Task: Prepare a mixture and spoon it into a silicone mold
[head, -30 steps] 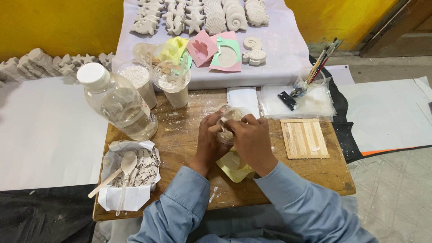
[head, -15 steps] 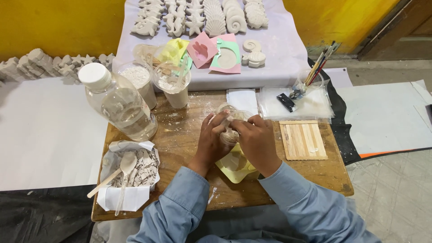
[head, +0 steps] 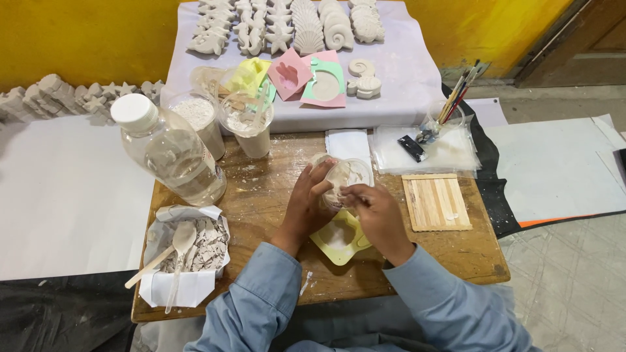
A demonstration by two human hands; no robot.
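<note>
head | two hands (head: 306, 208) (head: 378, 215) | one clear cup (head: 345, 179) | one yellow mould (head: 339, 238)

Crowded at the back left of the surface (head: 261, 195): tall water bottle (head: 171, 153) and two powder-filled cups (head: 251, 130) standing close together. Blocked at front left by a paper box of plaster shards (head: 189, 251) with spoons. Barred on the right by a slatted wooden coaster (head: 435, 202). Open only along the bare front right edge.

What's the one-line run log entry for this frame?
left hand: holds clear cup | right hand: at cup rim | yellow mould: on wooden board beneath hands | water bottle: left, upright
</note>
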